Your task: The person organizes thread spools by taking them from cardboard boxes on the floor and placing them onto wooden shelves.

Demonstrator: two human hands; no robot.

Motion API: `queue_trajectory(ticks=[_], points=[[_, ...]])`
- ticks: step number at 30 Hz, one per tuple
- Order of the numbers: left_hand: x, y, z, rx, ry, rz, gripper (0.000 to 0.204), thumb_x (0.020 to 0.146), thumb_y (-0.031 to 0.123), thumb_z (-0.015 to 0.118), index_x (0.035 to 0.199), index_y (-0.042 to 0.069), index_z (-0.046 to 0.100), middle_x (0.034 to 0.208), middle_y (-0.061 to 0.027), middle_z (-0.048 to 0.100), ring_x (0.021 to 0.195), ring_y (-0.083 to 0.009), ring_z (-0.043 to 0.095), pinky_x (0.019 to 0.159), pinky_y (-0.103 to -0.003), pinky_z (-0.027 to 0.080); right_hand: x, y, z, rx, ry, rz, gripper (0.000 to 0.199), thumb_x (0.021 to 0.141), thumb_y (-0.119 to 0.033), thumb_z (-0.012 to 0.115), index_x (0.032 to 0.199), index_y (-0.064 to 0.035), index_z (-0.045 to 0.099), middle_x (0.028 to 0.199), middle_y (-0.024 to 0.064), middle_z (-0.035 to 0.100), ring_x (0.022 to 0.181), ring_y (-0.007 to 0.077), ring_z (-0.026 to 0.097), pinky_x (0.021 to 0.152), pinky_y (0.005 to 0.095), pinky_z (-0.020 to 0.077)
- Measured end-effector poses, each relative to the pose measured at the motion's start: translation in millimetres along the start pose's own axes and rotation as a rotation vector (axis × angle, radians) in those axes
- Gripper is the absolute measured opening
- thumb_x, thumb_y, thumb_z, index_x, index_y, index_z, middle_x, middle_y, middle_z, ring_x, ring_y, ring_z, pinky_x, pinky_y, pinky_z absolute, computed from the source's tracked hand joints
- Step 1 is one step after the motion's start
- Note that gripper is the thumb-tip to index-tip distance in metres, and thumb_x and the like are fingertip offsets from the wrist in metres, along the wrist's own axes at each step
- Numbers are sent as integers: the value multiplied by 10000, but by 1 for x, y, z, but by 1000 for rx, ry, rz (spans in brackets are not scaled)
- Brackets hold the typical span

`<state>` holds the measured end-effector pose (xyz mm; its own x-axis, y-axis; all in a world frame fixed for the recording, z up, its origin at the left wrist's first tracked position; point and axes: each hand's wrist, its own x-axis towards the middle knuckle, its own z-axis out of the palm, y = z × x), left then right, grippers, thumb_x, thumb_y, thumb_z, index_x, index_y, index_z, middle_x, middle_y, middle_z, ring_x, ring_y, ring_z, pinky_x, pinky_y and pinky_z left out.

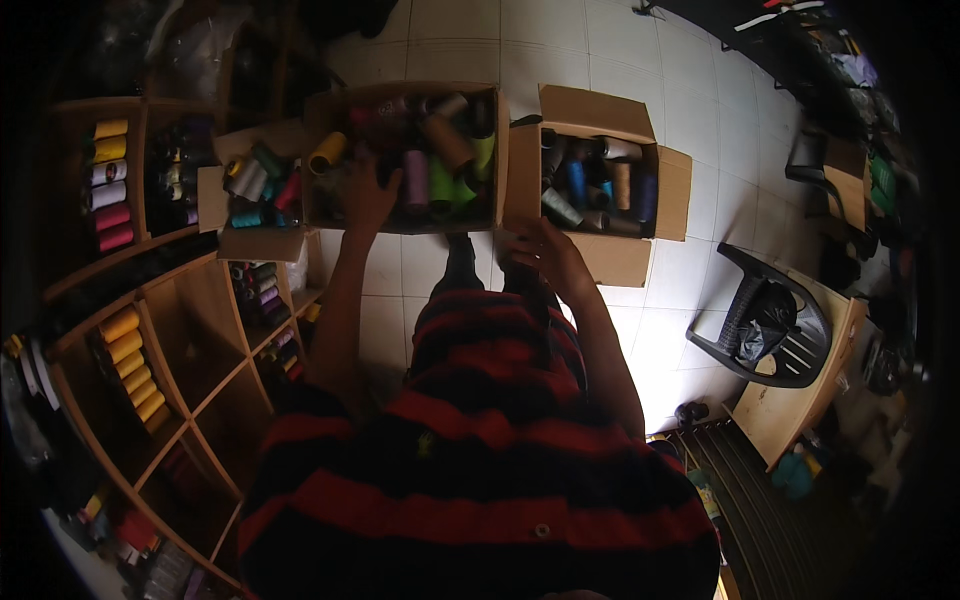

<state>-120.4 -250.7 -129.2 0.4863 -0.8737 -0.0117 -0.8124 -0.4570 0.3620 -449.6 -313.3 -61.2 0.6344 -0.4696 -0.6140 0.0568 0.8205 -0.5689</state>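
My left hand [371, 193] reaches into the middle cardboard box [400, 226], its thumb apart from the fingers. The fingertips are dim among thread spools, and nothing shows in their hold. Beside it lie a yellow spool [327, 152], a lilac spool [415, 180], a brown spool [448, 142] and lime green spools [441, 188]. My right hand [548, 252] hangs at the near edge between this box and the right cardboard box [597, 253], fingers apart and holding nothing visible. Inside the right box are a blue spool [576, 184], a tan spool [622, 186] and several darker ones.
A smaller open box [262, 245] of mixed spools adjoins the middle box on the left. Wooden cubby shelves [190, 420] line the left side, with yellow spools [132, 362] in one compartment. A black plastic chair [765, 318] stands on the right, on white floor tiles [690, 200].
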Motion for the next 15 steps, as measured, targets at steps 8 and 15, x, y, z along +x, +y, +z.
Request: queue_trajectory(ticks=[8,15], points=[[-36,28,8,120,-36,11,669,845,444,596,1392,111,401,1425,-258,332,1328,-411,318,1046,-650,168,52,46,-146,-822,216,-146,306,876,-194,542,1142,-45,573,1160,127,587,1007,284,611,837,384,491],[-76,83,18,142,101,-46,622,849,310,619,1377,69,395,1489,-264,215,1369,-450,215,1054,-643,167,49,11,-191,-1684,647,-238,232,803,-159,580,1000,-37,584,1050,148,521,1020,347,525,824,470,468]])
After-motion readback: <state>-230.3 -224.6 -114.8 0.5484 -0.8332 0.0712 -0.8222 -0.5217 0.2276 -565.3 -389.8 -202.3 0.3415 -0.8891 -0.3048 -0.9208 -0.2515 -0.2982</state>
